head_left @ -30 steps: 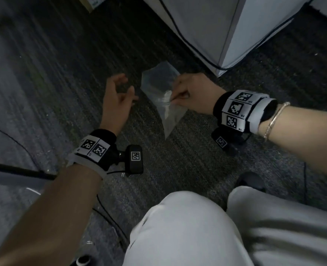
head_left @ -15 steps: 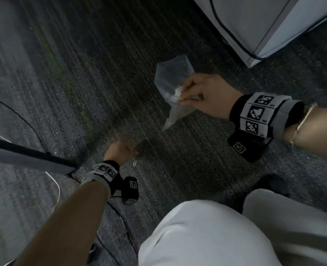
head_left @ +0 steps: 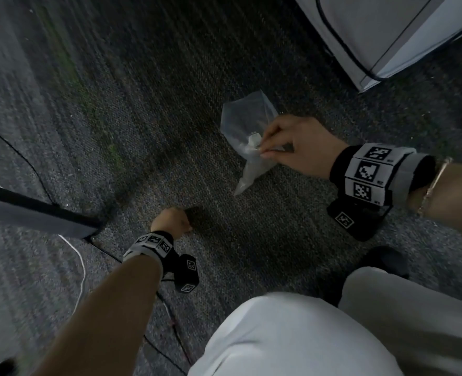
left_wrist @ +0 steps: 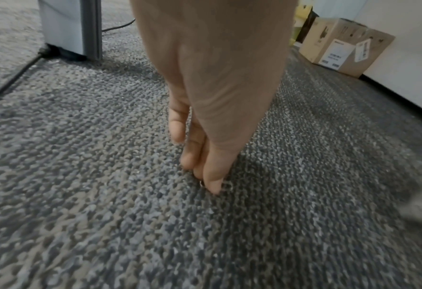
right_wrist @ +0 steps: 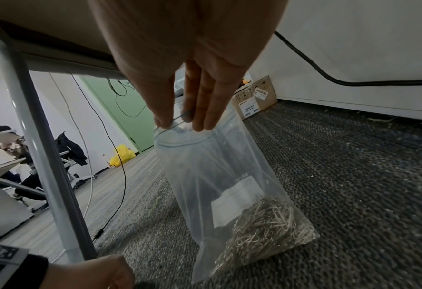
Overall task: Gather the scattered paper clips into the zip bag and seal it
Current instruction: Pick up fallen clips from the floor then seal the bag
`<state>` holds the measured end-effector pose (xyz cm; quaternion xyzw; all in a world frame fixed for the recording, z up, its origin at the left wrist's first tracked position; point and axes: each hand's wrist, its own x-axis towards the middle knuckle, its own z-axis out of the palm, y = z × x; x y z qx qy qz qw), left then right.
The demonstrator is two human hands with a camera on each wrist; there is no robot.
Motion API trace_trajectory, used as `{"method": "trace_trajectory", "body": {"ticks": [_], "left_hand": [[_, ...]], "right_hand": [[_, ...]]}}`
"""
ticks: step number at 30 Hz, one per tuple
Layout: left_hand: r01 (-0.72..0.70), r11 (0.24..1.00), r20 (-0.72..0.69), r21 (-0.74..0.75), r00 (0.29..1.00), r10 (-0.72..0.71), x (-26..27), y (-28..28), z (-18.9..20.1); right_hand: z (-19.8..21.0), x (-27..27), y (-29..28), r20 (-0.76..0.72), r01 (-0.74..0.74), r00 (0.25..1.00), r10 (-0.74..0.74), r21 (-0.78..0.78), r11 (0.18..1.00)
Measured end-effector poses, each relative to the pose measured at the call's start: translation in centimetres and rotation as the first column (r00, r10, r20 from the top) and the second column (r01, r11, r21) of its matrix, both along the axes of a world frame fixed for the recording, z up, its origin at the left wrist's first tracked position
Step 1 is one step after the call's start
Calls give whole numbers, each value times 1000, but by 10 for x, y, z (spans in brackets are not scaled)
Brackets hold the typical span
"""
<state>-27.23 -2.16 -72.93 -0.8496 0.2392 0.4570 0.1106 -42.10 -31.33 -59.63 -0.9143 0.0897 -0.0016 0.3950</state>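
Observation:
A clear zip bag hangs with its bottom on the dark carpet, its mouth open. My right hand pinches the rim of the bag between thumb and fingers. A heap of silver paper clips lies in its bottom corner, beside a white label. My left hand is down on the carpet, nearer me and left of the bag. In the left wrist view its fingertips close together on a small silver paper clip lying on the pile.
A white cabinet with a black cable stands at the far right. A grey desk leg and loose cables are to the left. A cardboard box sits by the wall. My knees fill the near edge.
My left hand has dropped from beside the bag's mouth down to the carpet nearer me and closed its fingertips over a clip. The right hand keeps holding the bag.

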Motion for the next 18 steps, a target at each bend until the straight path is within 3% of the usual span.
{"method": "trace_trajectory", "body": {"ticks": [4, 6, 8, 11, 14, 18], "left_hand": [[45, 999, -17, -18, 999, -45, 0, 0, 0], [-58, 991, 3, -118, 998, 59, 3, -9, 4], [-190, 932, 28, -309, 978, 209, 13, -24, 14], [-286, 760, 9, -584, 934, 358, 28, -61, 49], [-308, 508, -60, -805, 893, 445, 36, -107, 99], [-230, 306, -108, -924, 923, 369, 24, -160, 158]], "right_hand": [[-7, -5, -1, 20, 11, 1000, -12, 6, 1000], [-8, -7, -4, 32, 28, 999, -28, 7, 1000], [-8, -9, -8, 44, 31, 999, -31, 7, 999], [-5, -11, -15, 70, 32, 997, -33, 9, 999], [-4, -15, -21, 56, 28, 998, -29, 20, 999], [-1, -23, -24, 71, 17, 997, -18, 17, 1000]]}}
